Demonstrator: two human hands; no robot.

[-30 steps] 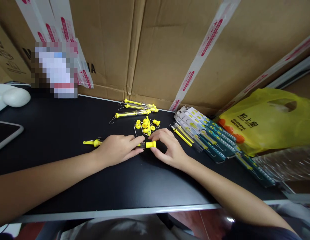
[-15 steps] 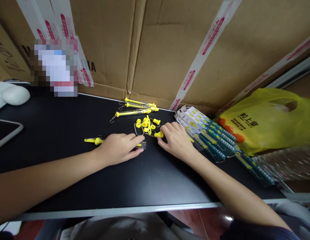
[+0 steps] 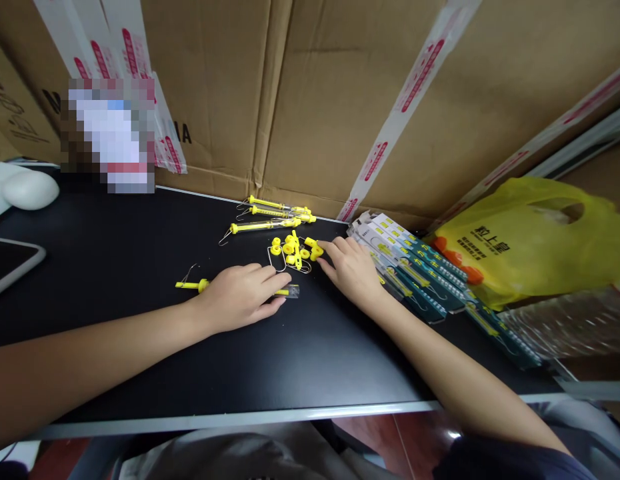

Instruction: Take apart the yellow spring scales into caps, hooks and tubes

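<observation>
My left hand rests on the black tabletop, closed on a clear tube with a yellow rod; the yellow end and a wire hook stick out to the left. My right hand lies further back, fingers curled, with its fingertips on a small yellow cap at the edge of a pile of loose yellow caps and wire hooks. Three assembled yellow tube pieces lie behind the pile.
Cardboard boxes wall the back. A fan of packaging cards lies right of my right hand, then a yellow plastic bag and clear bags. A phone and a white object sit at far left.
My right hand pulled the yellow cap off the end of the tube and carried it back to the pile. My left hand stayed on the tube, shifting slightly right.
</observation>
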